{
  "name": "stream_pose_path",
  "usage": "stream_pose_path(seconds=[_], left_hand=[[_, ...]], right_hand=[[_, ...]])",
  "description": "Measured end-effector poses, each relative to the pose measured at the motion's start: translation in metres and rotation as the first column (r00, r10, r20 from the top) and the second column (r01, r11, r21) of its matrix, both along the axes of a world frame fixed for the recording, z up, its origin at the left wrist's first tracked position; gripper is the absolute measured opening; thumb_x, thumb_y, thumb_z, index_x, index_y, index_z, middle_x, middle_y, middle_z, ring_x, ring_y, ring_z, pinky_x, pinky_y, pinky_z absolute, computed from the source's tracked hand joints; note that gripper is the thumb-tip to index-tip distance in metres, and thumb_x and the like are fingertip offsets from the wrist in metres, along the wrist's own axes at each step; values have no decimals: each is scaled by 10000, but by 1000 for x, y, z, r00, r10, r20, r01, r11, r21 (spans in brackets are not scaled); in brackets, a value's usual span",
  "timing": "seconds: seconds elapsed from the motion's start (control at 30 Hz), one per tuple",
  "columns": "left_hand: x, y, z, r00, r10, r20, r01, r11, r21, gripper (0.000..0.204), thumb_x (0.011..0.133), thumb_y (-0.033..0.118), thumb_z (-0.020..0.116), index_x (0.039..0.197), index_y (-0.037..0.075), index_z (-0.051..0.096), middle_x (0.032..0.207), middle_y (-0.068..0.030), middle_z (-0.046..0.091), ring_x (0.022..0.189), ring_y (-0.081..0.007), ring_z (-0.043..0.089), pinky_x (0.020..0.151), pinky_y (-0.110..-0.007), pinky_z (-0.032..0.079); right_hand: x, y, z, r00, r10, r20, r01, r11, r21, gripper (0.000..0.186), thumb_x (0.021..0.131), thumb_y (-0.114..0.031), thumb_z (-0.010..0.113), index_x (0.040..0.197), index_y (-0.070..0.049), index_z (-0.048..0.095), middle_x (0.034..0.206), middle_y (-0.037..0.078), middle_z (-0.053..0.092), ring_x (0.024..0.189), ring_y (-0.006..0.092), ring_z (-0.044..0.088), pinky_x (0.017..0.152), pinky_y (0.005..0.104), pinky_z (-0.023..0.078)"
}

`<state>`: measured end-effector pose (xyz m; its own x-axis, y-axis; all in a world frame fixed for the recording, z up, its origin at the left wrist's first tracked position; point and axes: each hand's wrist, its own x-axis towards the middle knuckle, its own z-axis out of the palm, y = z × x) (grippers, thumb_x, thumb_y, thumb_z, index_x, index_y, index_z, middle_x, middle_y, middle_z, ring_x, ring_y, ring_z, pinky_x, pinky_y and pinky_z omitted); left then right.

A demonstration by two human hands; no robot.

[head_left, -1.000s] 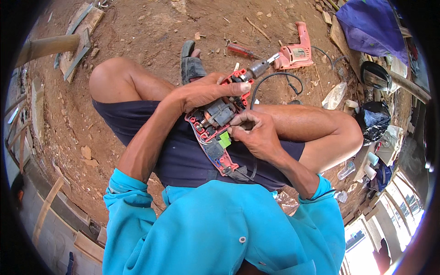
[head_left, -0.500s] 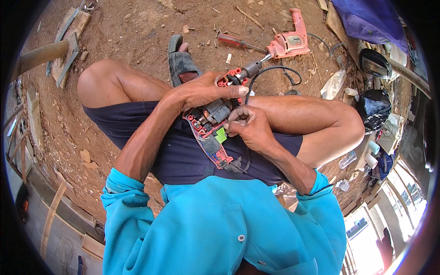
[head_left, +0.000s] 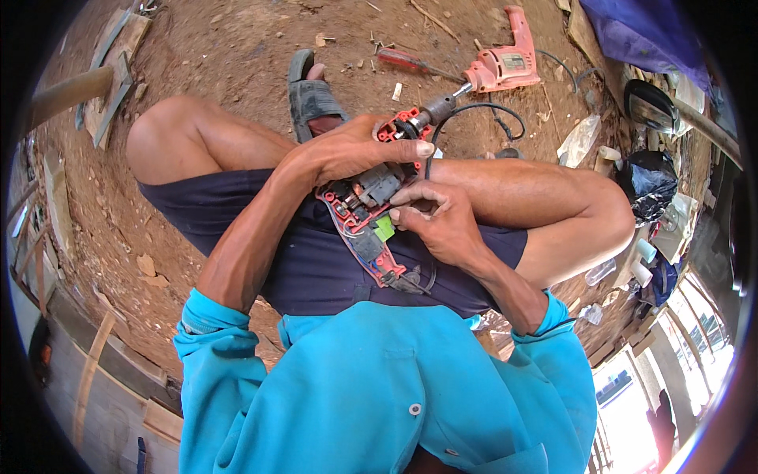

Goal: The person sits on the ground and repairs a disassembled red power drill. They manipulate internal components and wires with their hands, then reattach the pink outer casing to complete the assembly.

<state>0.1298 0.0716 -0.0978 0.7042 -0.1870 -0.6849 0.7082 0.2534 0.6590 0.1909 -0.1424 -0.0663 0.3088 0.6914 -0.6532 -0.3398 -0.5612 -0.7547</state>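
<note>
An opened power drill (head_left: 374, 188) lies slantwise over my lap, its red half-shell showing the motor, wires and a bright green piece (head_left: 384, 229). The metal chuck (head_left: 439, 109) points away to the upper right. My left hand (head_left: 347, 154) wraps over the front of this drill, thumb stretched across it. At the motor's right side my right hand (head_left: 446, 221) has thumb and forefinger close together against the shell; what they pinch is too small to make out. The handle end (head_left: 387, 272) rests on my dark shorts.
On the dirt beyond lie a second, salmon-coloured drill (head_left: 505, 69), a red-handled screwdriver (head_left: 410, 61) and several screws (head_left: 376, 62). A black cable (head_left: 505, 109) loops past the chuck. To the right are a black plastic bag (head_left: 649, 186) and a clear plastic piece (head_left: 579, 142).
The view has shifted slightly. My right thumb and forefinger have moved a little at the motor's side; my left hand keeps its hold on the opened drill.
</note>
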Motion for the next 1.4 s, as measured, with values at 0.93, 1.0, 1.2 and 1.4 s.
stream_pose_path(seconds=[0.93, 1.0, 1.2, 1.4], left_hand=[[-1, -4, -5, 993, 29, 110, -29, 1000, -3, 673, 871, 564, 813, 1222, 8, 675, 1045, -57, 699, 987, -152, 637, 892, -319, 525], [0, -3, -7, 993, 21, 120, -22, 1000, 7, 677, 868, 570, 814, 1218, 7, 675, 1046, -55, 700, 992, -152, 634, 898, -320, 523], [0, -2, -8, 994, 11, 112, -12, 1000, 12, 676, 867, 573, 815, 1218, 13, 671, 1049, -51, 692, 992, -152, 624, 903, -323, 517], [1, -3, -10, 992, 15, 125, -17, 1000, 18, 680, 868, 571, 815, 1224, 11, 667, 1049, -42, 683, 996, -145, 612, 902, -319, 513]], right_hand=[[10, -1, 9, 834, 296, 465, -412, 896, 168, 194, 839, 27, 672, 1019, -6, 735, 920, 185, 615, 865, 389, 661, 744, 475, 536], [10, 0, 10, 814, 294, 502, -428, 887, 175, 228, 823, 56, 682, 1037, -9, 725, 913, 167, 607, 850, 370, 654, 722, 460, 530], [12, -2, 5, 762, 285, 581, -489, 842, 228, 350, 757, 133, 710, 1071, -21, 696, 922, 137, 602, 823, 340, 638, 688, 445, 520], [16, 1, 9, 720, 356, 595, -549, 817, 176, 280, 740, 64, 726, 1013, 12, 691, 937, 164, 582, 871, 366, 647, 730, 466, 547]])
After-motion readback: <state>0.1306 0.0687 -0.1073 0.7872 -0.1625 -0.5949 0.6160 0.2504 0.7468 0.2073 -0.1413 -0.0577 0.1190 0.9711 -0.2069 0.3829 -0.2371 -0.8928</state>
